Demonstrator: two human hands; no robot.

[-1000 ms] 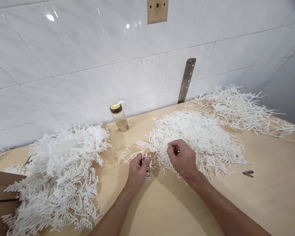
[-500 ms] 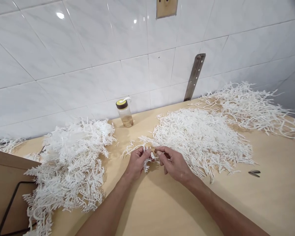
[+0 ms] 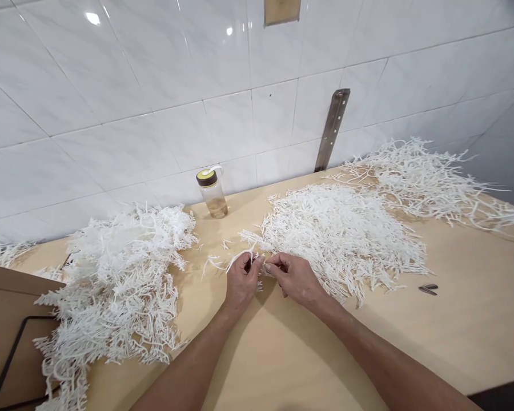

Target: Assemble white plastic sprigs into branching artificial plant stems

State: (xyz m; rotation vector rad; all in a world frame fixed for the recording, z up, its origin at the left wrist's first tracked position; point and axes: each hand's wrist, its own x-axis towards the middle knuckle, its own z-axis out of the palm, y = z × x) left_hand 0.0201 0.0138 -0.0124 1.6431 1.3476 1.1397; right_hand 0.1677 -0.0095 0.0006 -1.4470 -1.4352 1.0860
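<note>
My left hand (image 3: 242, 283) is closed on a white branched plastic stem (image 3: 236, 260), whose thin arms stick out to the left of the fingers. Close beside it, my right hand (image 3: 296, 279) pinches with thumb and forefinger at the same stem's tip; the fingers cover most of that spot. Just beyond the right hand lies a broad pile of short white plastic sprigs (image 3: 338, 234). A few loose white bits (image 3: 226, 244) rest on the wooden table (image 3: 278, 354) beyond the left hand.
A tall heap of white branched pieces (image 3: 124, 285) stands at left, beside a brown box (image 3: 17, 291). Longer white stems (image 3: 432, 185) lie far right. A lidded bottle (image 3: 214, 197) and a metal strip (image 3: 333, 130) are near the tiled wall. Two small dark slivers (image 3: 428, 289) lie at right.
My right fingertips have come nearer to my left hand and now meet the stem. The stem has turned a little in my left hand. The whole view has shifted slightly.
</note>
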